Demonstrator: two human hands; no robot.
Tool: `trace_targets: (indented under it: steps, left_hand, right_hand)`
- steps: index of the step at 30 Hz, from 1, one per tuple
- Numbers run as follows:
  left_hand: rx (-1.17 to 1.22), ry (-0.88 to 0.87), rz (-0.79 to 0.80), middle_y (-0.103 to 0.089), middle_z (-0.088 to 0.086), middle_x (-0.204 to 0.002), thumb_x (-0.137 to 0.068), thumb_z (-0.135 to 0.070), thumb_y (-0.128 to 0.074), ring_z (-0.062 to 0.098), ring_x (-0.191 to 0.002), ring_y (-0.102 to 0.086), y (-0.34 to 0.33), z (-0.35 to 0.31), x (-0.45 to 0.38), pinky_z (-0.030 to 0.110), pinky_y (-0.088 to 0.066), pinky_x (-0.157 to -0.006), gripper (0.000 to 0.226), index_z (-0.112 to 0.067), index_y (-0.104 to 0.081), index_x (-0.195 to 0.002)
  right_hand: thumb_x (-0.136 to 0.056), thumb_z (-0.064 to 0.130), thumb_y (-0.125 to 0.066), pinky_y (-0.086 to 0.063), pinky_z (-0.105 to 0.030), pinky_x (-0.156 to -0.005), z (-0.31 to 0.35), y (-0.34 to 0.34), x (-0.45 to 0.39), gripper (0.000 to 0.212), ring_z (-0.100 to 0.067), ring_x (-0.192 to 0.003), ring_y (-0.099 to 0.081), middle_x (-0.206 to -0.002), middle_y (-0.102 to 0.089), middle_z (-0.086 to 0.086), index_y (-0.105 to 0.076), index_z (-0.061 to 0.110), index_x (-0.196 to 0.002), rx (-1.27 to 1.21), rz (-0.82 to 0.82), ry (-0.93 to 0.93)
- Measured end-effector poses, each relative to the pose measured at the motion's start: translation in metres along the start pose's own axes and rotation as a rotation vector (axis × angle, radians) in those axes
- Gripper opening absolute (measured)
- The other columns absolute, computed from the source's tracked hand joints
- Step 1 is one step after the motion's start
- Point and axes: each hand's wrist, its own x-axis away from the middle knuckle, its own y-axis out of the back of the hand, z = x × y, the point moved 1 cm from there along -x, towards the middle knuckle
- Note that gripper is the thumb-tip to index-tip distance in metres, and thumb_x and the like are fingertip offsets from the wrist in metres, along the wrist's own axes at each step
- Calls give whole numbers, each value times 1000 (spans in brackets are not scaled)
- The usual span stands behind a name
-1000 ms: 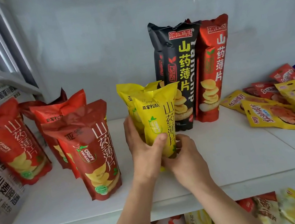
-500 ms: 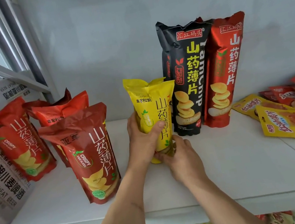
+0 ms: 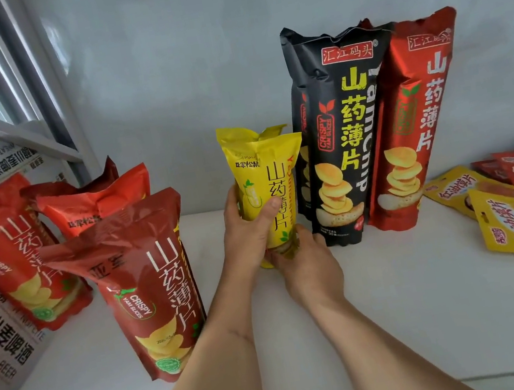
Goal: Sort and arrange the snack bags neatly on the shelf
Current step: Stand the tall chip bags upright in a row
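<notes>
Both hands had carried the yellow bags (image 3: 263,180) back across the shelf (image 3: 402,289), closer to the tall black bag (image 3: 337,132) than a second before. Left hand (image 3: 248,234) wrapped around their middle, thumb across the front; right hand (image 3: 309,264) cupped the base, fingers curled under. They stood upright, just beside the black bag, well apart from the red bags (image 3: 147,283) on the left. To finish well, I judged, set the base flat, square the fronts, then let go slowly
</notes>
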Motion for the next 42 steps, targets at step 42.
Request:
trace_targets:
  steps: [42]
  left_hand:
    - [-906, -65, 39, -61, 5, -134, -106, -35, -42, 29, -120, -59, 17, -16, 66, 38, -49, -95, 37, -20, -58, -136]
  right_hand:
    - [-100, 32, -46, -44, -35, -82, 6, 24, 35, 34, -31, -113, -54, -121, -58, -10, -58, 17, -128, 363, 77, 160]
